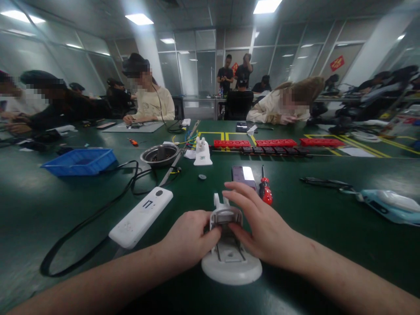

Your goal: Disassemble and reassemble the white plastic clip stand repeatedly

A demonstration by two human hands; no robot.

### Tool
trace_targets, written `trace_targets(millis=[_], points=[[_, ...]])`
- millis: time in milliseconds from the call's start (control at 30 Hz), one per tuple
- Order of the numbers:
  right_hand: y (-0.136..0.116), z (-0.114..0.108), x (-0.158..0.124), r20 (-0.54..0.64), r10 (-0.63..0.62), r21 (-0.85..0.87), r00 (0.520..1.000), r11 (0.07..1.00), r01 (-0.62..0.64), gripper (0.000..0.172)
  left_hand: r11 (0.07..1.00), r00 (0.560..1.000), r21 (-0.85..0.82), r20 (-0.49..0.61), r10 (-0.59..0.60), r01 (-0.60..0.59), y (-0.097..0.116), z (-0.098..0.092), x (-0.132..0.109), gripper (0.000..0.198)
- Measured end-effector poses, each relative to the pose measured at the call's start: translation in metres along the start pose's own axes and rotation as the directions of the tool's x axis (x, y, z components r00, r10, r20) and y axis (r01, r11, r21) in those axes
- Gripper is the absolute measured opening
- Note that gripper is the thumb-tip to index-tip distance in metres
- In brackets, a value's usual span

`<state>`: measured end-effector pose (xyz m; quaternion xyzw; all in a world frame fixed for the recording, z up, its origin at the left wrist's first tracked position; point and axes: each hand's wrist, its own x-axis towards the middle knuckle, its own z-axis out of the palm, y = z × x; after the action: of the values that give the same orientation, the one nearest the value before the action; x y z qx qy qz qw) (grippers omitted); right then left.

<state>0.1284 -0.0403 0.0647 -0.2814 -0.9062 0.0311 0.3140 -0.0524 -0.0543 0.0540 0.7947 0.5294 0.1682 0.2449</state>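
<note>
A white plastic stand (pixel 232 272) with a wide oval base, a hollow upright body and prongs on top is near the table's front edge. My left hand (pixel 190 238) grips the body's left side, with its thumb pressed on the front opening. On the other side, my right hand (pixel 262 221) has its thumb against the opening and its fingers stretched towards the prongs; some fingertips are hidden. Beyond my right hand lie a phone (pixel 241 174) and a red-and-black screwdriver (pixel 266 192). A similar white part (pixel 202 153) stands farther back.
A white power bank-like device (pixel 141 218) with a black cable (pixel 65 271) lies at left. Behind are a blue tray (pixel 80 162) and a metal bowl (pixel 159 155). Red strips (pixel 275 143) line the middle; a light-blue device (pixel 390 205) sits right. Co-workers sit opposite.
</note>
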Motion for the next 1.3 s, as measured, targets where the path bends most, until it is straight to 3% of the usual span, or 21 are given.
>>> trace_targets(millis=[67,167,233,333,367,433,700,900,1000,1100,1200,1300], points=[[0.003,-0.009,0.0,0.003,0.01,-0.016,1.0,1.0,-0.01,0.053,1.0,1.0,0.003,0.016,0.004,-0.004,0.001,-0.001,-0.001,0.02],[0.016,-0.022,-0.006,0.007,0.19,0.018,0.982,0.982,-0.19,0.026,0.999,0.998,-0.03,0.055,-0.01,0.012,0.002,-0.002,-0.003,0.022],[0.027,-0.026,-0.014,0.173,0.437,0.001,0.883,0.896,-0.444,0.015,0.997,0.996,-0.063,0.085,-0.04,0.046,0.002,-0.003,-0.004,0.024],[0.039,-0.019,-0.03,0.42,0.646,-0.161,0.638,0.744,-0.648,0.015,0.994,0.993,-0.079,0.097,-0.068,0.076,0.002,-0.004,-0.003,0.025],[0.042,-0.015,-0.035,0.442,0.671,-0.208,0.595,0.722,-0.659,0.017,0.995,0.994,-0.074,0.09,-0.067,0.073,0.002,-0.004,-0.003,0.025],[0.044,-0.008,-0.043,0.437,0.696,-0.276,0.569,0.706,-0.652,0.02,0.996,0.994,-0.053,0.087,-0.063,0.068,0.005,-0.007,-0.003,0.024],[0.043,0.0,-0.041,0.467,0.673,-0.282,0.574,0.728,-0.625,0.01,0.996,0.988,-0.019,0.132,-0.085,0.088,0.016,-0.016,-0.003,0.024],[0.05,-0.002,-0.036,0.46,0.674,-0.165,0.578,0.704,-0.69,0.006,0.998,0.991,0.014,0.118,-0.061,0.06,0.015,-0.016,-0.005,0.024],[0.048,-0.014,-0.026,0.446,0.652,-0.034,0.613,0.697,-0.716,0.005,0.998,0.994,-0.008,0.095,-0.06,0.061,0.012,-0.013,-0.006,0.024],[0.032,-0.033,-0.008,0.381,0.642,0.261,0.665,0.616,-0.744,0.016,0.999,0.999,-0.038,0.044,-0.031,0.032,0.006,-0.007,-0.005,0.023],[0.007,-0.047,0.011,0.31,0.607,0.483,0.731,0.562,-0.672,0.027,0.999,1.0,-0.037,0.006,-0.01,0.01,0.0,-0.002,-0.002,0.023],[-0.011,-0.047,0.021,0.387,0.515,0.558,0.765,0.529,-0.639,0.021,1.0,1.0,-0.018,0.003,0.007,-0.007,-0.003,-0.001,-0.001,0.021]])
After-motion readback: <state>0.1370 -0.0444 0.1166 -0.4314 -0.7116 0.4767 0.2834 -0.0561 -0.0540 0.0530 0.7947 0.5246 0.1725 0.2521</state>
